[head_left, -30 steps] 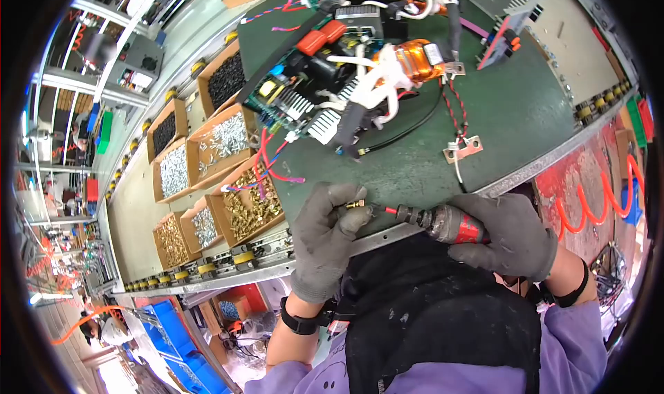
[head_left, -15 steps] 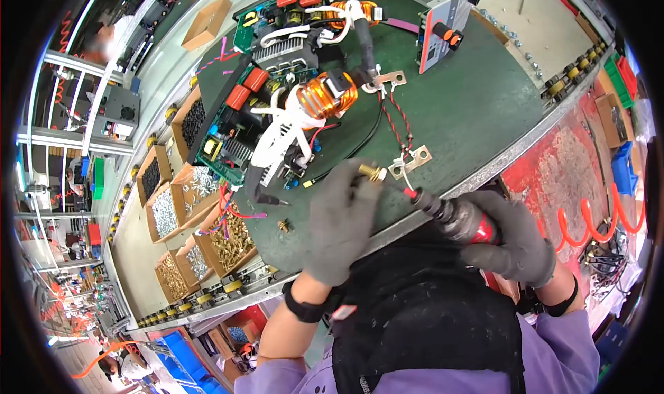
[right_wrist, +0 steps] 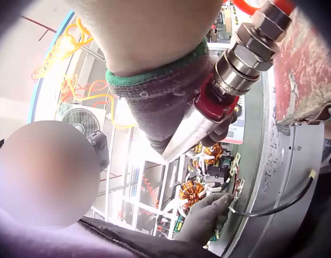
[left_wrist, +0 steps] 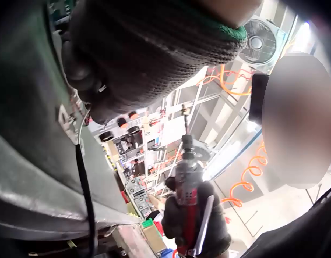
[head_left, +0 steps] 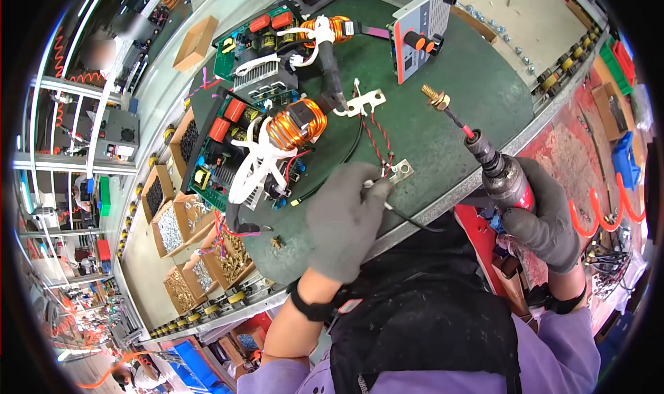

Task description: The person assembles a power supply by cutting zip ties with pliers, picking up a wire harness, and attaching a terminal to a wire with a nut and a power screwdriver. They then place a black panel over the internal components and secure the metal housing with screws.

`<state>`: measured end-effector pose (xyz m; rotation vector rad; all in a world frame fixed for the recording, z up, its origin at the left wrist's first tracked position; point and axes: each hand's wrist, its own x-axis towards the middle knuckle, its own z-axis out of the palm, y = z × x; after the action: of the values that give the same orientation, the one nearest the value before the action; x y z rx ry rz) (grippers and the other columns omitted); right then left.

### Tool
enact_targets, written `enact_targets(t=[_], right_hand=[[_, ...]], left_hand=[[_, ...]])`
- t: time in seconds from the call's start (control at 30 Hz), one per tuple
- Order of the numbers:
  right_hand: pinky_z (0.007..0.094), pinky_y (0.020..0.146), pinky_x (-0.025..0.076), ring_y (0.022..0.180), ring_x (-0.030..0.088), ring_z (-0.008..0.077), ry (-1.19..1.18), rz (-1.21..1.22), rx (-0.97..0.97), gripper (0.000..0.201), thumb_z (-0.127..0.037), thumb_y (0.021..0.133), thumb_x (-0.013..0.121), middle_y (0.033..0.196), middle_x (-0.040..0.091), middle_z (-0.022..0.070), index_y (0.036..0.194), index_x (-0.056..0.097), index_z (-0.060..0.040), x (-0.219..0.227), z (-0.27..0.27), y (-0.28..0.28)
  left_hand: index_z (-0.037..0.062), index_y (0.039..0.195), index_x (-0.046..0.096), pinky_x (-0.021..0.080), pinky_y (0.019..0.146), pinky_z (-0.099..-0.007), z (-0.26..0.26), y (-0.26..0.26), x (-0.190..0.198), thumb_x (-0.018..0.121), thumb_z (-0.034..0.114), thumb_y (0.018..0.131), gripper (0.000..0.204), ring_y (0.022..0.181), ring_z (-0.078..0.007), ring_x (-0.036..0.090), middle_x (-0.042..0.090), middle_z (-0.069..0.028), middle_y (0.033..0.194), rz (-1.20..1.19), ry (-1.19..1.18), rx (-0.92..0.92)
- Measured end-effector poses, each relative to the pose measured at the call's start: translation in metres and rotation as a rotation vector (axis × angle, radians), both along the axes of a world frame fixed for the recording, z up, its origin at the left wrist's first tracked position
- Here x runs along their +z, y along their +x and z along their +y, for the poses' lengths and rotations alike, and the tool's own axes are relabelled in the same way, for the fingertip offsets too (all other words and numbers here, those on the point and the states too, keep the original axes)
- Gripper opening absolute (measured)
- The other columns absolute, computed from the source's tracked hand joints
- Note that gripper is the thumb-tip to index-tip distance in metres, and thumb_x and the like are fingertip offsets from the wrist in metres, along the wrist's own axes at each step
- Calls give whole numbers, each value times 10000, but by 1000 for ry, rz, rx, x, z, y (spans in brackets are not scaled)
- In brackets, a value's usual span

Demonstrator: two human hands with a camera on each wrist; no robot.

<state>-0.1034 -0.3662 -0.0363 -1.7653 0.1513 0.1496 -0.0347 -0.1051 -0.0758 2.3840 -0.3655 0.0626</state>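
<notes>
My gloved left hand (head_left: 346, 217) is at the front of the green work surface, thumb and finger pinching the pale end of a black cable (head_left: 415, 221). Just beyond the fingertips lies a flat metal terminal plate (head_left: 402, 170) with red and black twisted wires. The cable curves over the front edge, as the right wrist view also shows it (right_wrist: 278, 210). My gloved right hand (head_left: 545, 213) grips an air screwdriver (head_left: 508, 181), held tip up past the edge. On its bit sits a brass bolt (head_left: 434, 96) with a nut-like collar.
Circuit boards with copper coils (head_left: 296, 125) stand beyond the left hand. A panel with knobs (head_left: 420, 31) stands farther back. A small brass fastener (head_left: 277, 242) lies left of the hand. Cardboard boxes of screws (head_left: 232, 257) line the left side; an orange coiled hose (head_left: 602, 211) hangs at right.
The brass bolt has passed from my left fingers to the screwdriver's bit. My right hand has lifted the tool away to the right; my left now holds the cable end.
</notes>
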Motion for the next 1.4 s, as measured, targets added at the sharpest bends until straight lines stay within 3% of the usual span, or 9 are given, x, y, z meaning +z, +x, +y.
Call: enact_targets(t=[0.27,0.43,0.7,0.83,0.93,1.0,1.1,1.27,1.4], right_hand=[[350,861,484,946,610,182,35,-32,-12,837,-555,694,785,1049,640,100,1245,542,27,-1,-4,3],[345,876,475,961,607,178,5,-54,-4,843,-558,698,781,1057,638,98,1244,539,37,1,-6,4],[331,831,486,923,605,174,-15,-61,-15,868,-583,694,780,1049,626,93,1240,535,46,5,-12,-1],[314,763,498,876,601,151,-5,-67,-13,896,-607,701,769,1041,612,95,1253,520,53,3,-13,-3],[343,802,520,888,609,171,57,-53,35,908,-581,711,781,1029,598,94,1274,481,65,4,-11,1],[403,871,537,920,613,197,158,-27,74,859,-493,734,795,1051,576,98,1280,453,75,2,-6,4],[409,912,530,966,603,194,353,-36,114,803,-440,754,781,1066,568,97,1278,456,75,-1,20,7],[282,799,451,903,551,124,248,-48,237,696,-384,730,798,1035,596,54,1239,542,16,4,53,10],[290,817,451,887,551,125,231,-51,269,683,-371,727,800,1026,596,48,1231,544,13,12,76,5]], left_hand=[[94,983,652,497,678,-381,51,-28,54,705,83,753,236,823,-264,610,591,-86,911,-214,686,-14],[119,1043,643,483,649,-397,14,-26,33,717,128,742,311,828,-277,601,599,-75,934,-351,584,25],[113,1133,559,484,574,-412,-34,31,-6,650,357,865,374,679,-317,633,606,-100,800,52,529,10],[107,1091,584,482,561,-386,-17,17,4,635,310,888,291,671,-295,629,621,-88,788,-170,470,51],[74,1099,605,483,554,-358,12,-14,33,584,230,926,234,688,-237,651,657,-66,845,-174,26,3],[22,1167,607,532,617,-322,35,-36,58,543,109,929,262,763,-193,668,661,-62,936,386,-500,66],[9,1341,512,559,787,-324,64,-60,55,531,43,925,418,856,-180,664,673,-108,964,653,-1010,211],[-38,1353,472,562,889,-379,79,-83,45,600,-30,808,560,1040,-247,653,492,-157,1393,607,-1069,142],[-50,1303,523,557,814,-329,97,-95,30,629,23,824,496,913,-198,665,606,-146,1222,360,-872,258]])
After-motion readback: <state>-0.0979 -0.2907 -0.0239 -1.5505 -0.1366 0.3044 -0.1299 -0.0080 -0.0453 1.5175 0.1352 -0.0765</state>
